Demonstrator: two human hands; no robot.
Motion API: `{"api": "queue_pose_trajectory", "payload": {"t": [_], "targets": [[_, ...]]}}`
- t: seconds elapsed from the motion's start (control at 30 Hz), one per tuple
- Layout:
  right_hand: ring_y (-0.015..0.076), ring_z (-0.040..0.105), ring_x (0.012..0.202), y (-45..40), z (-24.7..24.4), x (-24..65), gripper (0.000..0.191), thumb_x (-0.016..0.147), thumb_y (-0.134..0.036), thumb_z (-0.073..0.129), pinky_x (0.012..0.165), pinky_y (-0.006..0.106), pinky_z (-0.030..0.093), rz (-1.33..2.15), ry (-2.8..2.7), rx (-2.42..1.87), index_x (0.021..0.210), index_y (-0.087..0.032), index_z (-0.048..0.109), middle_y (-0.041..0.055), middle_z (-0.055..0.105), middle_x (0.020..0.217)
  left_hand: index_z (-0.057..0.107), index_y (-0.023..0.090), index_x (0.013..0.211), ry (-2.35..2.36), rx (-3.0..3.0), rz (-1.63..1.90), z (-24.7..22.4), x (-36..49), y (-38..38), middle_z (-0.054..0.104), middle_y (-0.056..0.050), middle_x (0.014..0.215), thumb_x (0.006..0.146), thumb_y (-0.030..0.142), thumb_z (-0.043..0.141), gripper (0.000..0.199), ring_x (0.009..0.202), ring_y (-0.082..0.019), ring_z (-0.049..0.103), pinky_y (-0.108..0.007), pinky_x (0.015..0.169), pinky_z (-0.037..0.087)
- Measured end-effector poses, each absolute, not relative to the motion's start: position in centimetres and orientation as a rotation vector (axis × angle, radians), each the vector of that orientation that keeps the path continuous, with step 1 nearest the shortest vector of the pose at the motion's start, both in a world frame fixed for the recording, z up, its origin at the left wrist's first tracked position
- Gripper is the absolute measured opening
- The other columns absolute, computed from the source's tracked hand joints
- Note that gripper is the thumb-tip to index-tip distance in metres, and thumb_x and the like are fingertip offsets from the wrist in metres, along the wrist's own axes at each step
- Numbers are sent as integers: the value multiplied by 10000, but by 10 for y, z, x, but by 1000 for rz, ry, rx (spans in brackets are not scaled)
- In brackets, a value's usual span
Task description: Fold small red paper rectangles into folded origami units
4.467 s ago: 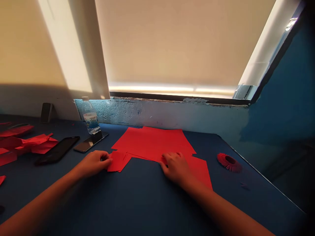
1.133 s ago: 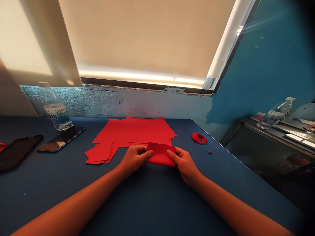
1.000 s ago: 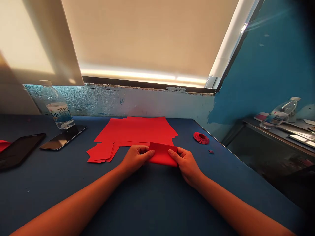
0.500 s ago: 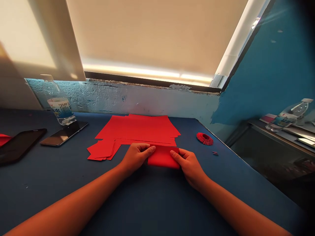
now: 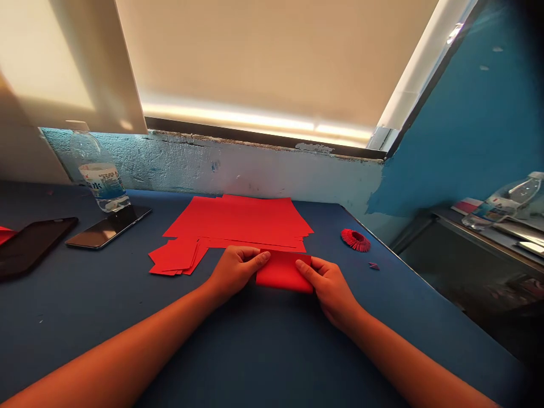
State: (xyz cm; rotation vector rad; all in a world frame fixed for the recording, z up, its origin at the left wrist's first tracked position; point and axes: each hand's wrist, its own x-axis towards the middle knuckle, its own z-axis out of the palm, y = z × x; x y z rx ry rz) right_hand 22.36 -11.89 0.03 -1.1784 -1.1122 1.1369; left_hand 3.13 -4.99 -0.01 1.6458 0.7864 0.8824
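Between my two hands is a sheet of red paper, bent over so that its near edge looks rounded. My left hand pinches its upper left corner between thumb and fingers. On the other side my right hand grips the right edge, thumb on the front face. Just beyond lies a stack of larger red sheets, and to its left are several smaller cut red pieces. A ring of folded red paper rests to the right, with a tiny folded triangle near it.
A water bottle stands at the back left behind a phone. A dark phone-shaped object lies farther left. The blue table ends at a slanting right edge. Beyond it, another bottle sits on a separate surface.
The view has shifted slightly. Both hands keep their hold on the red paper, which looks almost the same.
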Motion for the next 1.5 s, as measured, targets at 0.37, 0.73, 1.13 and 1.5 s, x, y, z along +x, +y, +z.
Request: {"api": "queue_pose_trajectory", "payload": {"t": [0.37,0.73,1.13,1.5], "targets": [[173,569,701,-119,1,222,237,770,-401,640,644,278,437,1106,-1031,-1110,840,-177,671,38,670,771,496,142,587,809,1643,922,2,32,-49,353,35,557,788,456,549,377,518,-81,307,-210,477,251],[221,620,774,-119,1,224,349,737,-471,650,731,333,466,1137,-1015,-1118,929,-183,699,59,706,844,463,151,552,881,1686,934,4,32,-50,352,40,521,773,496,553,419,490,-78,294,-202,449,238],[211,626,785,-120,2,223,339,746,-455,651,745,333,468,1157,-1010,-1087,945,-184,697,58,709,862,455,153,565,843,1673,927,2,32,-50,345,41,552,785,479,548,405,518,-84,296,-208,478,246],[220,632,781,-118,2,222,333,747,-454,648,731,336,475,1152,-1013,-1092,938,-185,696,61,710,868,553,137,616,840,1677,933,-1,31,-49,399,28,553,789,467,541,372,511,-87,320,-211,475,243]]}}
